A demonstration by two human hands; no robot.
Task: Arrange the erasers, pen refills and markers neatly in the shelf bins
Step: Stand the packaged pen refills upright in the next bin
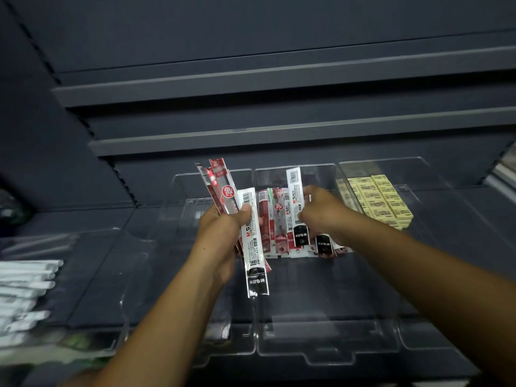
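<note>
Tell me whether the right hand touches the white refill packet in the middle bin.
Touching. Head view shows the right hand pinching the white refill packet.

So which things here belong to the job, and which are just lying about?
Job: left hand gripping a refill bundle; right hand pinching a white refill pack; refill packs in middle bin; yellow erasers; white sticks at left, possibly markers.
Idle: upper shelves; dark blurred object far left.

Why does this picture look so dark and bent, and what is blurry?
Head view: dim light, dark shelves show little detail; the wide lens bows their edges; the white markers at the left edge are smeared; glints streak the clear bins; the refill packets in the left hand are fairly sharp.
</note>
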